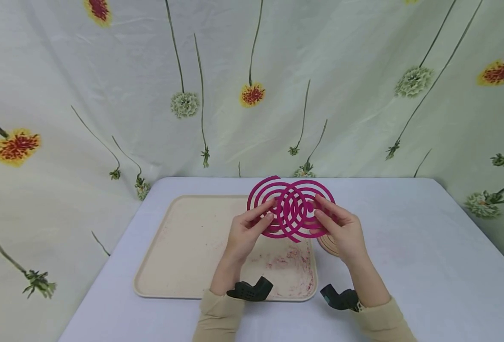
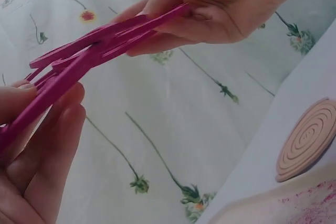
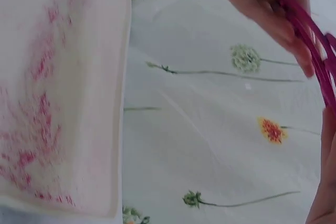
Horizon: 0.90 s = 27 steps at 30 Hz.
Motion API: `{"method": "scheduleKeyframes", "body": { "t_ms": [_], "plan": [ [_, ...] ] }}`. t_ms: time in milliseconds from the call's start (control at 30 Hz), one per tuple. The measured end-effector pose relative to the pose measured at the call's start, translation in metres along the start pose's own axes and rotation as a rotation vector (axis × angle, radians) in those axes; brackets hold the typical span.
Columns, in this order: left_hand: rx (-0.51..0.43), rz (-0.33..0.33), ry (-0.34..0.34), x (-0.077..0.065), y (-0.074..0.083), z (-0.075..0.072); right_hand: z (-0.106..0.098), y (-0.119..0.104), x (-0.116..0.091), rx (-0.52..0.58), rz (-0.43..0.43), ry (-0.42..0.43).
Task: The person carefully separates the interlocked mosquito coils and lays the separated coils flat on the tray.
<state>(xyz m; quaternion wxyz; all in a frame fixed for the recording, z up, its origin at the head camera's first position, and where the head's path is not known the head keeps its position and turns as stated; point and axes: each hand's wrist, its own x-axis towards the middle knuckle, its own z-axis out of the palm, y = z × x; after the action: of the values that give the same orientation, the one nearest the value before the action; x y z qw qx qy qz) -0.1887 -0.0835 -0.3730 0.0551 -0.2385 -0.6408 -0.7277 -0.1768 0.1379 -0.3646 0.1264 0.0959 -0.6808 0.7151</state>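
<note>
Two magenta mosquito coils are held up above the tray, overlapping and interlaced in the middle. My left hand (image 1: 241,237) pinches the left coil (image 1: 249,204) between thumb and fingers near its centre. On the other side, my right hand (image 1: 348,235) pinches the right coil (image 1: 305,182) the same way. Seen edge-on in the left wrist view, the coils (image 2: 73,74) stand slightly apart in places. In the right wrist view only part of the coils (image 3: 315,51) shows at the right edge.
A beige tray (image 1: 188,251) with magenta crumbs on its right part lies on the white table (image 1: 427,266). Beside its right edge lies a tan mosquito coil (image 2: 307,140), partly hidden by my right hand in the head view. A flower-print cloth (image 1: 354,95) hangs behind.
</note>
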Motion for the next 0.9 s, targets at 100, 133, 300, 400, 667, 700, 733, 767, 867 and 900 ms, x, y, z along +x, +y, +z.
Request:
{"method": "scheduleKeyframes", "body": {
  "t_ms": [100, 133, 300, 400, 667, 700, 733, 767, 867, 900],
  "plan": [
    [-0.035, 0.04, -0.089, 0.001, 0.0, 0.001, 0.008, 0.001, -0.001, 0.065, 0.028, 0.109],
    [-0.044, 0.039, -0.133, 0.001, 0.001, 0.001, 0.009, 0.001, -0.001, 0.083, 0.03, 0.131],
    [-0.06, 0.008, -0.272, 0.0, 0.003, -0.002, 0.006, 0.0, -0.001, 0.081, 0.016, 0.125],
    [-0.051, 0.027, -0.256, -0.001, 0.004, -0.007, -0.003, -0.003, 0.0, -0.006, 0.008, 0.024],
    [0.084, 0.064, -0.262, -0.006, 0.007, -0.022, -0.03, -0.01, 0.001, -0.182, -0.05, -0.416],
    [0.102, 0.061, -0.27, -0.006, 0.008, -0.023, -0.033, -0.01, 0.001, -0.202, -0.054, -0.461],
    [0.113, 0.058, -0.277, -0.006, 0.009, -0.023, -0.035, -0.01, 0.001, -0.212, -0.057, -0.5],
    [0.12, 0.05, -0.281, -0.006, 0.01, -0.023, -0.037, -0.01, 0.001, -0.217, -0.056, -0.533],
    [0.135, 0.026, -0.302, -0.006, 0.01, -0.024, -0.039, -0.01, 0.002, -0.218, -0.047, -0.564],
    [0.137, 0.02, -0.316, -0.007, 0.01, -0.024, -0.04, -0.01, 0.002, -0.216, -0.044, -0.557]
  ]
}}
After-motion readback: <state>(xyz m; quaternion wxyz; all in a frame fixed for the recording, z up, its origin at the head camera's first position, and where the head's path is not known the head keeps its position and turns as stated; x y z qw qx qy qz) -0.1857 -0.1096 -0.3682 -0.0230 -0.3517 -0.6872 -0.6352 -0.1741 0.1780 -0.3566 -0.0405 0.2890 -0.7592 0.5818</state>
